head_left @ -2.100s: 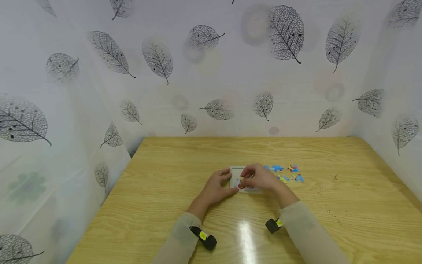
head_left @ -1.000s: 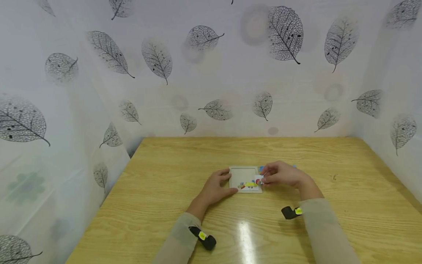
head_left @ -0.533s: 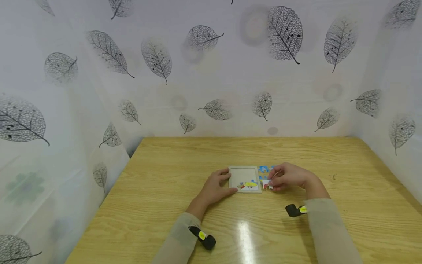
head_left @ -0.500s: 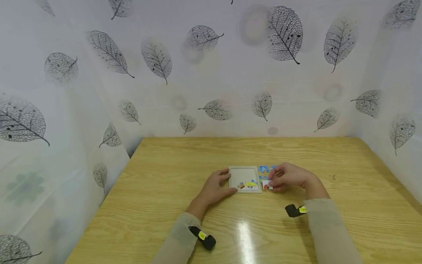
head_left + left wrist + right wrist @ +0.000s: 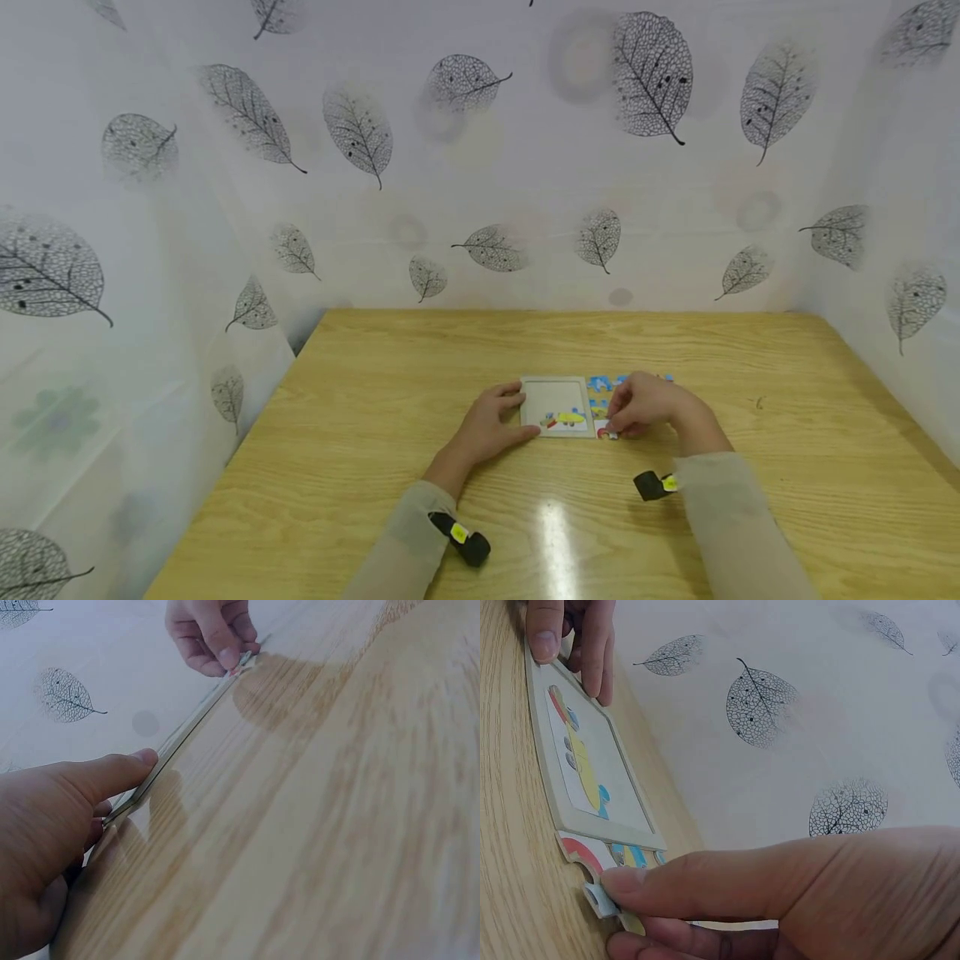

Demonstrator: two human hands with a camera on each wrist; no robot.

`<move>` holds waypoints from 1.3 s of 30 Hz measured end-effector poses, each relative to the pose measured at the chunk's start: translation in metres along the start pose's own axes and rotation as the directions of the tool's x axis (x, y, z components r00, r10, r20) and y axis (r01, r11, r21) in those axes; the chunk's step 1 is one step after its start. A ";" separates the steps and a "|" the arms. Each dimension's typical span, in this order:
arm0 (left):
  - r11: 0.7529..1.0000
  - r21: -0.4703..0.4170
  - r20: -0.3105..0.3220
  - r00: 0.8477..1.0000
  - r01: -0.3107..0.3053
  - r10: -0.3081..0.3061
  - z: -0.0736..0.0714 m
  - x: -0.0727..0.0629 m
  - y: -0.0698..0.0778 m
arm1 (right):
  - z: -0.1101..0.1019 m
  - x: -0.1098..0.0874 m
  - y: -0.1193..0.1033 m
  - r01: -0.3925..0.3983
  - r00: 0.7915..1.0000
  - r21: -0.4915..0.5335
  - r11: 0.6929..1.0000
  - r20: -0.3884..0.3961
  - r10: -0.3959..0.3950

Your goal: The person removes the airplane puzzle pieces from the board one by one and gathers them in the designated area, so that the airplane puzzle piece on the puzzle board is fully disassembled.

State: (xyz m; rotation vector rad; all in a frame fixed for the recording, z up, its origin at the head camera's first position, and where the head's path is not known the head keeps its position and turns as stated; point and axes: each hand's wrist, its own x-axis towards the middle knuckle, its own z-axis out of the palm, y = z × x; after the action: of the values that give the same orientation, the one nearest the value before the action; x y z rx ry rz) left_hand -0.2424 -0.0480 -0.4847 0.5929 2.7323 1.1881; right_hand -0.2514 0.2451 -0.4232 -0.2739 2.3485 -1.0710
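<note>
A pale, shallow puzzle tray (image 5: 553, 380) lies on the table. Along its near side sit fitted puzzle pieces (image 5: 570, 419) with a yellow shape on white. My left hand (image 5: 486, 429) holds the tray's near left corner, thumb on the near edge, other fingers at the left side. Just right of the tray, the thumb and fingers of my right hand (image 5: 648, 404) pinch a puzzle piece (image 5: 600, 900) low over the table. A red arc on white (image 5: 581, 850) shows beside the thumb; whether it belongs to the same piece I cannot tell.
Loose blue puzzle pieces (image 5: 600, 384) lie right of the tray, some hidden behind my right hand. Another blue and yellow piece (image 5: 598, 408) lies close to the tray's right edge. A leaf-patterned curtain (image 5: 525, 167) hangs behind the wooden table (image 5: 420, 358).
My right hand has carried the red and white puzzle piece out from over the tray to its right side, then slightly nearer and lower. My left hand has stayed at the tray.
</note>
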 end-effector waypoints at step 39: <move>0.999 0.003 -0.032 0.999 -0.034 0.034 0.002 -0.002 0.002 | 0.030 0.022 -0.016 0.184 0.983 0.131 0.974 -0.004 -0.185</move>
State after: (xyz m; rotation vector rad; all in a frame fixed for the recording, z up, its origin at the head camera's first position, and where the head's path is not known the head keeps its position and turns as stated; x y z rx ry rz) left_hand -0.2396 -0.0464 -0.4852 0.6288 2.7614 1.2117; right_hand -0.2544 0.2068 -0.4359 -0.4539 2.2675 -1.3031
